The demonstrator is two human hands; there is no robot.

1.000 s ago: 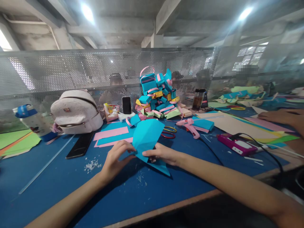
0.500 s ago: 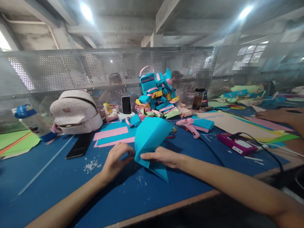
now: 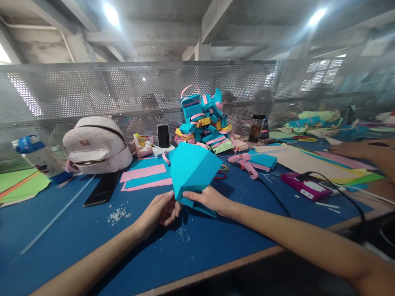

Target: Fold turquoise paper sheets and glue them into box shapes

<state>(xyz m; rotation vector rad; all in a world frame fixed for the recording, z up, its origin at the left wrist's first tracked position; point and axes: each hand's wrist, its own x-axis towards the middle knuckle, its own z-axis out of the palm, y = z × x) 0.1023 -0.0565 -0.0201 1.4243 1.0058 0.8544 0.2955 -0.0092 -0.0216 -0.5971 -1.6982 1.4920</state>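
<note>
A blue sheet of folded paper (image 3: pixel 194 166), shaped into a fan-like flare with creases, stands tilted above the table in front of me. My right hand (image 3: pixel 212 200) grips its lower right part, thumb on the near face and the other fingers hidden behind. My left hand (image 3: pixel 162 209) is at the lower left corner of the paper, its fingers curled and the fingertips against the edge. A narrow blue flap points down to the right beneath my right hand. Behind the paper rises a pile of blue, pink and yellow folded paper pieces (image 3: pixel 193 109).
To the right lie a pink glue gun (image 3: pixel 247 162), a purple power bank (image 3: pixel 305 187) and large paper sheets (image 3: pixel 300 160). Left are a white backpack (image 3: pixel 95 146), a black phone (image 3: pixel 102 190), a bottle (image 3: pixel 41 158) and white scraps (image 3: pixel 119 215). Another person's hand (image 3: pixel 354 150) rests at far right.
The blue paper has tilted, showing more of its broad face, and its lower flap has swung up. My left hand has turned, with its fingers curled lower at the corner.
</note>
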